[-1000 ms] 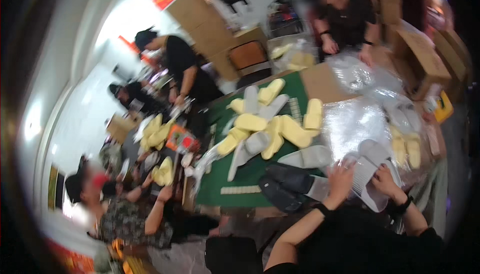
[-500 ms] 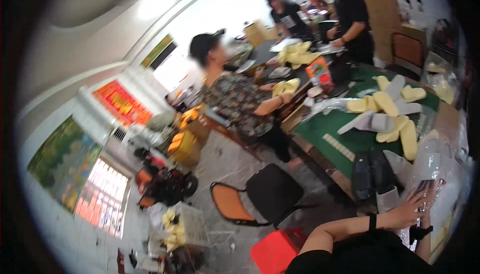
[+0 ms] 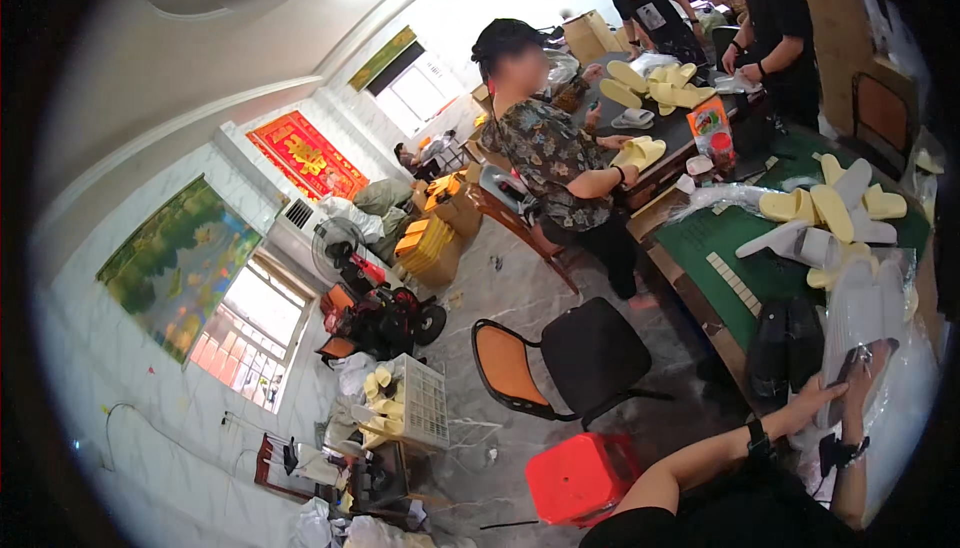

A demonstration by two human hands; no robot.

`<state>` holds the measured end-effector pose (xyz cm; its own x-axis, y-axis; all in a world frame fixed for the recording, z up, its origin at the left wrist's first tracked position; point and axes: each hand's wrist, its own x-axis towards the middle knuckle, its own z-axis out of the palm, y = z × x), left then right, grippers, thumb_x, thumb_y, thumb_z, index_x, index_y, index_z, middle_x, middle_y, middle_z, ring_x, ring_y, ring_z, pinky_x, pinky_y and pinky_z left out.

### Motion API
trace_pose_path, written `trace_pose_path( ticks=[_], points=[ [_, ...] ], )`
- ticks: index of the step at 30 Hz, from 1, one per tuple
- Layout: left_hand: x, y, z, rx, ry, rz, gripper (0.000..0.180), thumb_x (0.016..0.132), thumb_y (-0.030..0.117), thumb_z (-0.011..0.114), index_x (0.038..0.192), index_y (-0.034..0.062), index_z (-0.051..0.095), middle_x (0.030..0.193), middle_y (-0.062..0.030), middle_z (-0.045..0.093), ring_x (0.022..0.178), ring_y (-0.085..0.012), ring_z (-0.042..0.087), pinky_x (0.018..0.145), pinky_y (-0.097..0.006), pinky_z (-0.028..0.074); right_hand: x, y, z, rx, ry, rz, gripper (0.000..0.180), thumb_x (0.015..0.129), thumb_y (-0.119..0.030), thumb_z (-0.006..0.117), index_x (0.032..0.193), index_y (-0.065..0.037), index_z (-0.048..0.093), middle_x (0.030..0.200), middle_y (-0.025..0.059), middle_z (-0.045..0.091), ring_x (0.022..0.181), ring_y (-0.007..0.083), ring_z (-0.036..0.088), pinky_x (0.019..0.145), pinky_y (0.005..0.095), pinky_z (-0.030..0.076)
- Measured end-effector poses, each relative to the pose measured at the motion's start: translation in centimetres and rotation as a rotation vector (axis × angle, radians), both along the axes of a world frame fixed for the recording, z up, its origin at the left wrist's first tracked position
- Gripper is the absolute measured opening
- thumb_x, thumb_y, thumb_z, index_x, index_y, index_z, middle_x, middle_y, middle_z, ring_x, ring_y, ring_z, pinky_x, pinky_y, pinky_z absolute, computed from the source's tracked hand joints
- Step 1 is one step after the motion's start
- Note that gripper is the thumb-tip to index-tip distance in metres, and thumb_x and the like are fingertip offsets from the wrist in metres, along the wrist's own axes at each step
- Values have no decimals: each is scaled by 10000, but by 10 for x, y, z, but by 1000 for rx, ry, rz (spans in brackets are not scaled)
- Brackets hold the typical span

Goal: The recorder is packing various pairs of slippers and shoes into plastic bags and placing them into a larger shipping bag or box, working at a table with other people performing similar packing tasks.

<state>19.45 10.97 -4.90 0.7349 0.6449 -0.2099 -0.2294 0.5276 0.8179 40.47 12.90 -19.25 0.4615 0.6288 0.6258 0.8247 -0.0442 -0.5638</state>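
Note:
At the lower right I hold a pair of pale grey slippers (image 3: 858, 303) in a clear plastic bag (image 3: 900, 353). My left hand (image 3: 815, 405) is closed at the near end of the slippers, fingers curled against them. My right hand (image 3: 866, 378) grips the same end from the other side, its fingers partly covered by shiny plastic. Black slippers (image 3: 772, 348) lie side by side just left of the bag. Beyond it, yellow slippers (image 3: 832, 210) and light grey slippers (image 3: 768, 241) are heaped on the green table mat (image 3: 700, 238).
A black-seated chair (image 3: 597, 360) and a red stool (image 3: 580, 478) stand left of the table. Across it, a person in a patterned shirt (image 3: 550, 163) holds yellow slippers. Two people in black stand farther back. A white crate (image 3: 425, 403) with yellow slippers sits at lower left.
My view has shifted, so the room appears farther right and higher. Both hands stay on the bagged slippers, which now show more plainly. The person in the patterned shirt still holds yellow slippers.

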Motion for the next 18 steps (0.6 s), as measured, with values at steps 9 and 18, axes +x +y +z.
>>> trace_pose_path(
  ticks=[9,18],
  points=[
    [-14,12,-26,-512,-164,-320,361,913,275,504,1210,72,480,1115,-105,590,947,-196,594,813,-345,496,-86,5,219,-366,261,51,304,750,-219,552,979,-20,529,999,249,527,945,426,479,808,503,369],
    [20,42,-36,-640,139,6,281,916,189,426,1094,-14,505,1001,-129,589,925,-248,563,840,-405,451,-61,-113,186,-569,196,-1,379,809,-332,575,1124,-120,582,1252,149,492,1169,331,428,956,489,312]
  ],
)
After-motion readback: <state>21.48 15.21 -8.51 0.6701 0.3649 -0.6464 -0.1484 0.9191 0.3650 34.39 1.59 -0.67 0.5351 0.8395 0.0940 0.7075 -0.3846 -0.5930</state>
